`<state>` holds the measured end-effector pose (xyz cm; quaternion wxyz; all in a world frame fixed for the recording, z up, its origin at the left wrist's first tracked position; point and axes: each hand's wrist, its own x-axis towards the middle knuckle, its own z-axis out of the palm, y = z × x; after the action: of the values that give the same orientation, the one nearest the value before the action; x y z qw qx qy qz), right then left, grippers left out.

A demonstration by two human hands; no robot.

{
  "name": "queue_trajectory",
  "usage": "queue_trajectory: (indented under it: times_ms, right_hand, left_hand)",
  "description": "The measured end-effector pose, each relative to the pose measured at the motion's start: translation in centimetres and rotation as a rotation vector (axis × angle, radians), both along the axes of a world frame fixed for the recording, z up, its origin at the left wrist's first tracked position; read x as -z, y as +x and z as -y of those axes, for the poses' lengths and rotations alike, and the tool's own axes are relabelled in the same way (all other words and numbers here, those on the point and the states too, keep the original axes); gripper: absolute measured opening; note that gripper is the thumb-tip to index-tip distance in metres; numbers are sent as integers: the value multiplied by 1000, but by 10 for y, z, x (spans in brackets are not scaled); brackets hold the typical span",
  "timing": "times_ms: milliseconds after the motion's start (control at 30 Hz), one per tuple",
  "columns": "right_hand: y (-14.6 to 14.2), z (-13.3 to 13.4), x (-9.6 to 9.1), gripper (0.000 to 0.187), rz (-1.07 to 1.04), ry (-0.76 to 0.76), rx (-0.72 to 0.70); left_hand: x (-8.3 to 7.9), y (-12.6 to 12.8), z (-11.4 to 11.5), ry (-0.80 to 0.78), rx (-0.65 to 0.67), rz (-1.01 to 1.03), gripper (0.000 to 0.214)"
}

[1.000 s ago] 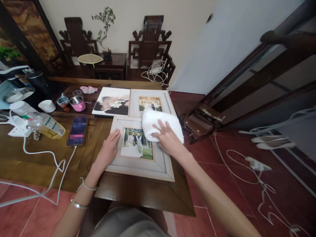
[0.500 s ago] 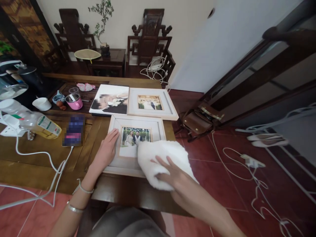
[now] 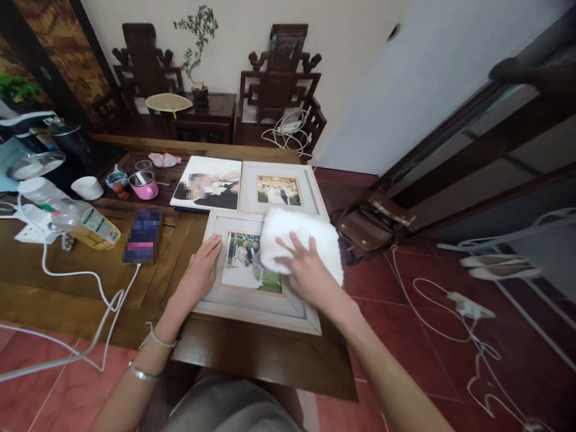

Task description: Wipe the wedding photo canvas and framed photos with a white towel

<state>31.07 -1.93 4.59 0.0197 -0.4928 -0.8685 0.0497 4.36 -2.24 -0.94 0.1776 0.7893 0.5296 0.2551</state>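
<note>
Head view: the right hand [image 3: 308, 270] presses a white towel [image 3: 306, 231], fingers spread flat, onto the near photo frame [image 3: 256, 306] at the table corner. The left hand [image 3: 200, 273] lies open on the frame's left border. A second frame [image 3: 279, 189] and a canvas print [image 3: 209, 183] lie just behind.

The picture frame [image 3: 254, 307] lies flat and face up at the near right corner of the worktop [image 3: 256, 357]. It is broad, pale and whitewashed, stepping in to a small photo [image 3: 245, 264] of a couple on grass. My left hand [image 3: 200, 273] rests flat on its left border. The white cloth [image 3: 297, 231] is thick and fluffy. It lies bunched over the frame's upper right corner, covers the photo's right edge and spills past the frame's side, pressed under my spread right hand [image 3: 310, 276].
</note>
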Motion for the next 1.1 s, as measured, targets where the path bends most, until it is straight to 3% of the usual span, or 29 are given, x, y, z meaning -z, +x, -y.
queue_trajectory:
  times_ms: [167,267,367,533,633,700,800,1000,1100]
  right_hand:
    - [6,86,-30,70,-82,-326,-162]
    - [3,101,-36,73,-127,-392,-204]
    - [-4,80,-20,71,-152,-280,-145]
    - [-8,-1,14,62,-141,98,65]
    - [-9,-39,17,62,-102,200,112]
    - [-13,-44,14,61,-45,171,93]
    - [-20,-14,2,60,48,15,57]
    - [-21,82,-29,64,32,-391,-126]
    - [-25,91,-28,65,-45,-422,-191]
  left_hand:
    - [1,2,0,6,-1,-9,67]
    - [1,2,-1,7,7,-17,68]
    - [-1,1,-2,-6,19,-27,69]
    - [-5,-2,-1,-46,43,-59,68]
    - [-4,-3,-1,-41,43,-35,69]
    - [-2,-2,-1,-25,31,-12,69]
    - [1,-1,-1,-4,10,-2,68]
    - [4,1,-1,21,8,-13,69]
    - [4,1,-2,18,20,-24,69]
